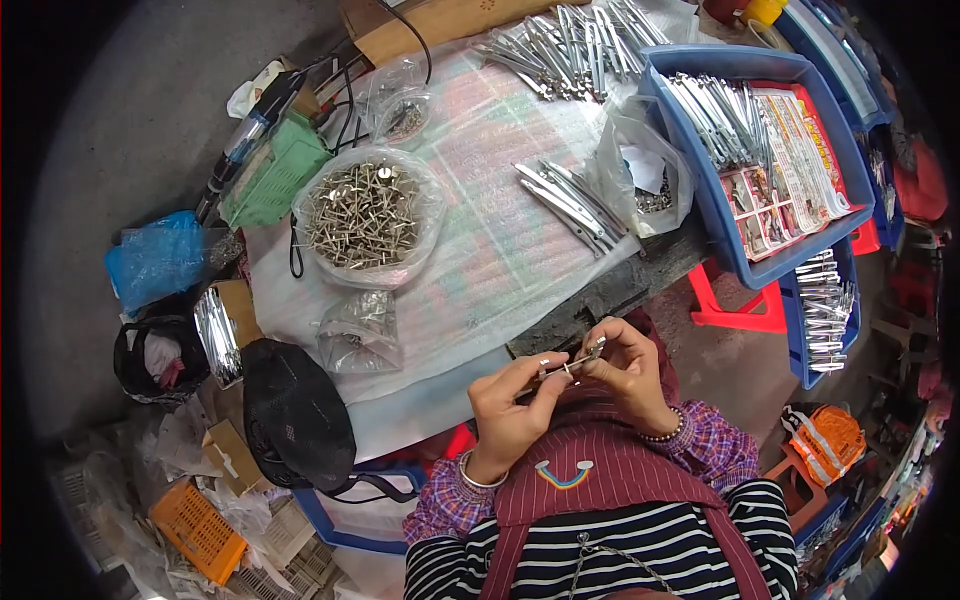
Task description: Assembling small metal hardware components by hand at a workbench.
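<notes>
A slim metal piece (566, 370) with a short crossing pin is held in front of my apron, just off the table's near edge. My left hand (512, 408) pinches it at one end. My right hand (636, 376) pinches the other end, where a small shiny part (597, 347) shows between the fingers. My fingers hide much of the piece. Several long silver metal strips (572, 203) lie on the table ahead of my hands. To the left stands a round container (430, 222) lined with clear plastic, heaped with metal pins (362, 215).
A blue tray (737, 235) at the right holds stacked metal strips over printed card. A plastic bag (660, 210) of small parts stands beside it. More strips (575, 50) lie at the far edge. A black cap (295, 415) and a small parts bag (360, 335) are at left.
</notes>
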### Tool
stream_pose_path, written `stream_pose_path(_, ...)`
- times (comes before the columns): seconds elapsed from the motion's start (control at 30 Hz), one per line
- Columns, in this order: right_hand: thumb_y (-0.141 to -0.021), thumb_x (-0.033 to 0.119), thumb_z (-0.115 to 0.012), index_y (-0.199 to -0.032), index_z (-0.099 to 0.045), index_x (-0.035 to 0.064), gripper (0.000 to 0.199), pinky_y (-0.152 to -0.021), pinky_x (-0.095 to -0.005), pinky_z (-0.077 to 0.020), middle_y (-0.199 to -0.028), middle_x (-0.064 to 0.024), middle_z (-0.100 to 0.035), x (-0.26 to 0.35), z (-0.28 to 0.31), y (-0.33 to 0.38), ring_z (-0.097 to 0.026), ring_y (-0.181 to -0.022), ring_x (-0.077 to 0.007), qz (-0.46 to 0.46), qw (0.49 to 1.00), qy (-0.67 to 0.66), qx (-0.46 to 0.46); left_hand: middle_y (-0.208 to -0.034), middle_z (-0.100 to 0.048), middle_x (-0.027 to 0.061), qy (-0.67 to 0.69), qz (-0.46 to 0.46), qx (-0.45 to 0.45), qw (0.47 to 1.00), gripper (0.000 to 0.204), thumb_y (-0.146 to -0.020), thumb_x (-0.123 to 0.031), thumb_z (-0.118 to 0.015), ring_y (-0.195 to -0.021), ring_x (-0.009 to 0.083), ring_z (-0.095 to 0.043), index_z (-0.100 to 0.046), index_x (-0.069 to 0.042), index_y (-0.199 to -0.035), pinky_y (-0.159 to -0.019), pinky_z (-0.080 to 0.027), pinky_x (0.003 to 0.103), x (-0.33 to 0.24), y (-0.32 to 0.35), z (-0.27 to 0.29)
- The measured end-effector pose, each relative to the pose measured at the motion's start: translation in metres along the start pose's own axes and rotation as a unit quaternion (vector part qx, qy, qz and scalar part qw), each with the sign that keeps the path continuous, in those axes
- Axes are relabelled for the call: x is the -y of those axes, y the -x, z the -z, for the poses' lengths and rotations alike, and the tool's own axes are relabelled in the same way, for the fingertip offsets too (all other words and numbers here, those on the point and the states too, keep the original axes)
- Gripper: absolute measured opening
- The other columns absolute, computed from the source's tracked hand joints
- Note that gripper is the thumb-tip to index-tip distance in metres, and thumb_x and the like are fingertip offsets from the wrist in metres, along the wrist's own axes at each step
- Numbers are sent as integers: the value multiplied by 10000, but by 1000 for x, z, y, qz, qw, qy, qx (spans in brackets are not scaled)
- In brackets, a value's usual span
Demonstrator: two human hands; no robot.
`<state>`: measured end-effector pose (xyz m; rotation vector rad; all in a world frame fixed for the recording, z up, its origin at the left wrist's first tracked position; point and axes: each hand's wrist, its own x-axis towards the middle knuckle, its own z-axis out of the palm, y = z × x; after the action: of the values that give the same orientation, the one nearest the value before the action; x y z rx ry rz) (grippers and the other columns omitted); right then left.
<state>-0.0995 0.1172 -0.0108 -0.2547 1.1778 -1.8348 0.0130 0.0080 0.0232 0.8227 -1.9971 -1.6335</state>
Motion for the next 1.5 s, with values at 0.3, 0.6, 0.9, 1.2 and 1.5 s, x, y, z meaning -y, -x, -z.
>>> stream_pose_path(0.3, -775, -75, -639, -897, -576, -22, 147, -718, -200, -455, -869, -16, -547, 4, -1, 2, -560, -811, -85, 22, 997, 69, 0, -789, -654, 104, 185, 133, 14, 974, 133, -800, 71, -619, -701, 148, -642, -633, 77, -932, -635, -527, 234, 10, 5, 3)
stream_pose_path(0.6, -771, -52, -657, -910, -585, -21, 159, -689, -203, -474, -852, -25, -585, 5, 4, 2, -578, -793, -87, -3, 997, 77, 7, -789, -657, 123, 158, 125, 11, 979, 139, -797, 85, -614, -708, 161, -648, -634, 80, -935, -650, -536, 250, 12, 5, 3)
stream_pose_path(0.9, -764, -37, -664, -906, -583, -25, 164, -658, -227, -504, -829, -47, -601, 9, 2, 2, -618, -730, -128, -62, 998, 17, 2, -781, -653, 128, 170, 98, -18, 980, 119, -806, 82, -604, -701, 162, -644, -631, 81, -922, -653, -533, 250, 12, 8, 1)
stream_pose_path(1.2, -712, 14, -698, -838, -652, -37, 143, -587, -230, -408, -698, -41, -574, 2, 1, 3, -540, -652, -99, 116, 960, 256, 2, -797, -651, 107, 142, 87, 5, 986, 124, -805, 73, -614, -710, 149, -632, -626, 73, -929, -677, -526, 254, 10, 7, -4)
stream_pose_path(1.5, -809, 10, -654, -959, -617, -19, 157, -619, -185, -449, -858, -17, -604, -4, -1, 2, -567, -732, -70, -22, 999, 22, -43, -912, -641, 98, 250, 132, -16, 959, 185, -835, 13, -623, -775, 147, -629, -586, 53, -1012, -689, -514, 250, 14, 6, -11)
